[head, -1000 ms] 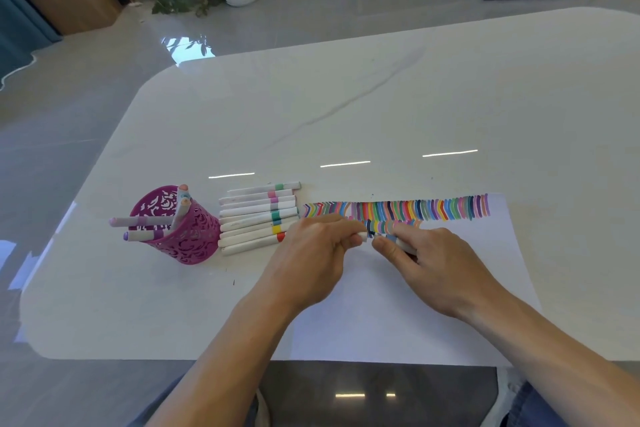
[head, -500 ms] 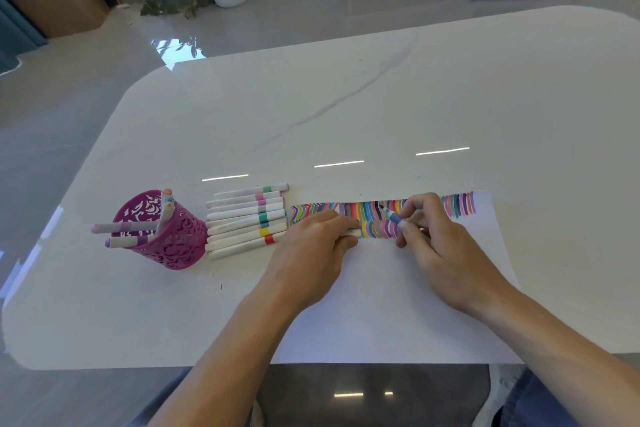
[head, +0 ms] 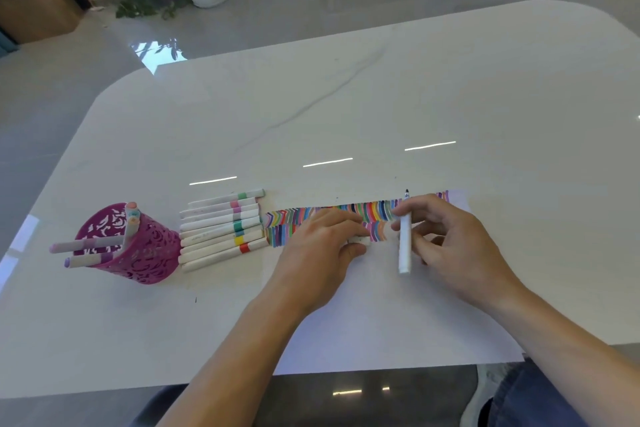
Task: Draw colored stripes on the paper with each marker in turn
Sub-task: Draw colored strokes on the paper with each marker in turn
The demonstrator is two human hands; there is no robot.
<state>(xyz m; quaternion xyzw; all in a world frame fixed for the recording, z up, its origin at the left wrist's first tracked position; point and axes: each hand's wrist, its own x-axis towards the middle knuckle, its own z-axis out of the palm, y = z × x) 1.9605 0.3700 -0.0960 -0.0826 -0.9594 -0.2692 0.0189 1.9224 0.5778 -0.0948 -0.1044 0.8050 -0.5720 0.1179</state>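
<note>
The right hand [head: 453, 246] pinches an uncapped marker [head: 404, 246] over the striped paper [head: 381, 322]. The left hand [head: 318, 250] grips a white cap [head: 360, 240].

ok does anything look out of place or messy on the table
Nothing spilled or damaged. Only the cup at the left looks untidy: two markers jut sideways from it and a third marker stands up, unlike the neat row of markers beside it.
</note>
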